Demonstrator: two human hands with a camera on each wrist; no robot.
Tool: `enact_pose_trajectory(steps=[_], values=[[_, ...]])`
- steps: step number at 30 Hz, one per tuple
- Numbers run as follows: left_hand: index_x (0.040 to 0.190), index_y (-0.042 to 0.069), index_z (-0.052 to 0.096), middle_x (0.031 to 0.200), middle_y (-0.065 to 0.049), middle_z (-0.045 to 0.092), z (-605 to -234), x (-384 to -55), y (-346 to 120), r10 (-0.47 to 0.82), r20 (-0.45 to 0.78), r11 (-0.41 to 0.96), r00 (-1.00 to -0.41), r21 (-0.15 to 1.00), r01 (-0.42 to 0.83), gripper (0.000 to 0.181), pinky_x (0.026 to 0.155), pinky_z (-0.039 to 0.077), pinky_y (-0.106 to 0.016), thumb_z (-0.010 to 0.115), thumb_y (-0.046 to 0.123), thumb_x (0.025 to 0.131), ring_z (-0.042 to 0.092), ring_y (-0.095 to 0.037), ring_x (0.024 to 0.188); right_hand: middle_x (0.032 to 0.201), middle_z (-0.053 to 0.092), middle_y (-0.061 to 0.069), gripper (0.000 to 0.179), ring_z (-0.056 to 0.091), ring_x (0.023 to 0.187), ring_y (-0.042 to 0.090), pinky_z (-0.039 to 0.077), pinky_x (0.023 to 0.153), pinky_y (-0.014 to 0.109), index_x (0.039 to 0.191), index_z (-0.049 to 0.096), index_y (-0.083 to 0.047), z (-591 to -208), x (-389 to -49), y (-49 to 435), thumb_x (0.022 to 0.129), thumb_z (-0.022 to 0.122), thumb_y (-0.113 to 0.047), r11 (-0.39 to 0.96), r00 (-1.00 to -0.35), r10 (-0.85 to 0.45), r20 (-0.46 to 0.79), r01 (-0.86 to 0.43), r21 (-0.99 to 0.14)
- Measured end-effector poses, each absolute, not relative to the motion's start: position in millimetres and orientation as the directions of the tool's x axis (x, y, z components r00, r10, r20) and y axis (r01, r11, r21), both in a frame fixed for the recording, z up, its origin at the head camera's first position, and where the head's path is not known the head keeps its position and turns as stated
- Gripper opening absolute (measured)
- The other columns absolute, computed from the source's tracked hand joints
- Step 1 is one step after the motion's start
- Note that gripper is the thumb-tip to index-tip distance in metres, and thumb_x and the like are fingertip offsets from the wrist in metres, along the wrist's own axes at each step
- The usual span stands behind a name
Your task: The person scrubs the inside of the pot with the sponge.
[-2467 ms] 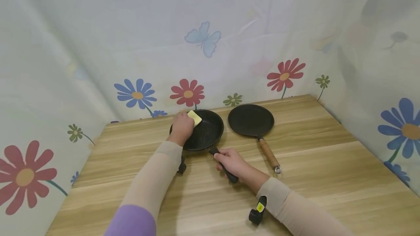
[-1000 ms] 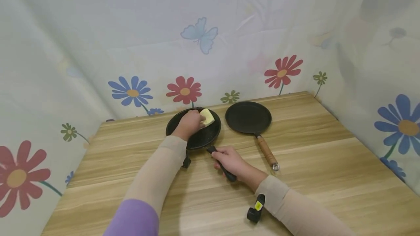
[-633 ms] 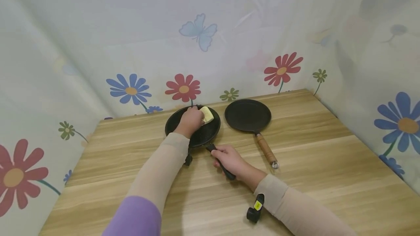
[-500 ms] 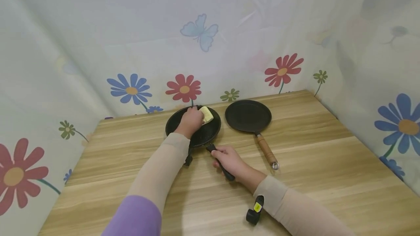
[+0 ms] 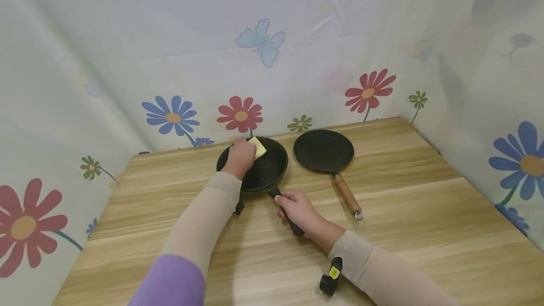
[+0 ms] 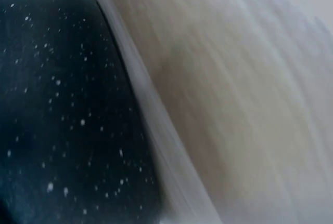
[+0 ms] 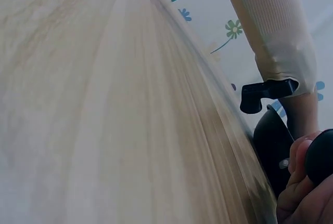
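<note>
A black frying pan stands on the wooden table, its dark handle slanting toward the front right. My left hand is over the pan's left side and grips a pale yellow sponge against its far inner wall. The right hand is wrapped around the pan handle near the pan. In the right wrist view, fingers curl about the handle end. White specks dot the pan's dark surface in the left wrist view, where neither the left hand nor the sponge shows.
To the right lies a flat black crepe pan with a wooden handle ending in a metal ring. A flower-printed cloth rises behind the table and along its sides. Black wrist cameras hang from both sleeves.
The left hand and sponge went from the pan's far left rim to the right across the pan, then back a little left. The right hand keeps its hold on the handle.
</note>
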State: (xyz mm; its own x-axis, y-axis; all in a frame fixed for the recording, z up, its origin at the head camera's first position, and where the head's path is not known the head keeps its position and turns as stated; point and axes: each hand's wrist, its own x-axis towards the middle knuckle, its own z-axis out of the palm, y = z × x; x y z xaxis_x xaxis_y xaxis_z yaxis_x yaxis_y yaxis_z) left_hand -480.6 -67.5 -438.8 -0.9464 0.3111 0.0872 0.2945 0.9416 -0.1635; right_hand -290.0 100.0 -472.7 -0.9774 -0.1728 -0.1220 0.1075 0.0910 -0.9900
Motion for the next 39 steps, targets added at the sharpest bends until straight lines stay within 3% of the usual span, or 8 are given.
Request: enact_pose_trajectory(steps=[14, 21, 39], values=[[0.103, -0.002, 0.074, 0.108, -0.027, 0.063, -431, -470, -88, 0.295, 0.071, 0.944, -0.953, -0.178, 0.279, 0.027, 0.083, 0.054, -0.056, 0.047, 0.002, 0.101, 0.06, -0.042, 0.1, 0.062, 0.053, 0.0, 0.032, 0.042, 0.049, 0.011, 0.036, 0.041, 0.026, 0.113, 0.064, 0.007, -472, -287, 94, 0.104, 0.052, -0.021, 0.084, -0.985, -0.148, -0.091, 0.079, -0.993], [0.097, 0.001, 0.074, 0.102, -0.022, 0.067, -427, -461, -96, 0.315, 0.045, 0.929, -0.948, -0.221, 0.298, 0.017, 0.082, 0.055, -0.053, 0.057, 0.006, 0.095, 0.062, -0.038, 0.097, 0.064, 0.054, 0.001, 0.034, 0.043, 0.051, 0.011, 0.037, 0.042, 0.025, 0.119, 0.064, 0.007, -469, -286, 95, 0.104, 0.051, -0.02, 0.104, -0.984, -0.146, -0.103, 0.089, -0.991], [0.079, 0.005, 0.071, 0.083, -0.012, 0.072, -408, -443, -109, 0.546, -0.007, 0.789, -0.838, -0.332, 0.517, 0.014, 0.084, 0.052, -0.046, 0.076, 0.017, 0.085, 0.067, -0.031, 0.082, 0.064, 0.053, 0.001, 0.031, 0.042, 0.051, 0.011, 0.037, 0.042, 0.026, 0.115, 0.064, 0.007, -469, -291, 98, 0.104, 0.051, -0.019, 0.103, -0.982, -0.146, -0.117, 0.103, -0.989]])
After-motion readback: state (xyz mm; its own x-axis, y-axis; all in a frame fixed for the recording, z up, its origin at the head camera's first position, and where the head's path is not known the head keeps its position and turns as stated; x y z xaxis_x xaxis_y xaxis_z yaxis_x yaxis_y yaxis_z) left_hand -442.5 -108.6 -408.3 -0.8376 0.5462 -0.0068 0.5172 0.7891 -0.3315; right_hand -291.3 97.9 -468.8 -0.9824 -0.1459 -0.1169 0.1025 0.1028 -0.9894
